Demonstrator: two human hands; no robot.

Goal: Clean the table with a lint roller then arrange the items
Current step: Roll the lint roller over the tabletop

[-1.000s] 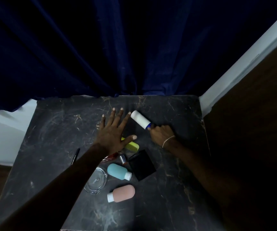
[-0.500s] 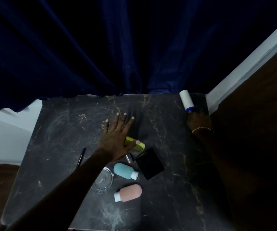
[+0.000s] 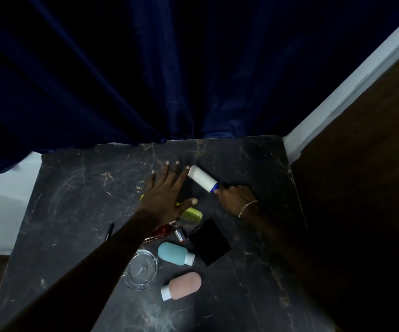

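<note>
My right hand grips the blue handle of a white lint roller, whose roll lies on the dark marble table near its far middle. My left hand lies flat with fingers spread, just left of the roll, pressing on a yellow-green comb. Below the hands lie a small red bottle, a lipstick, a black square case, a teal bottle, a pink bottle, a glass ashtray and a black pen.
A dark blue curtain hangs behind the table's far edge. A white wall trim and brown wooden floor run along the right. The table's left half and right strip hold no objects.
My right hand brought the lint roller back from the far right corner to the table's middle, beside my left hand. My left hand stayed flat on the comb.
</note>
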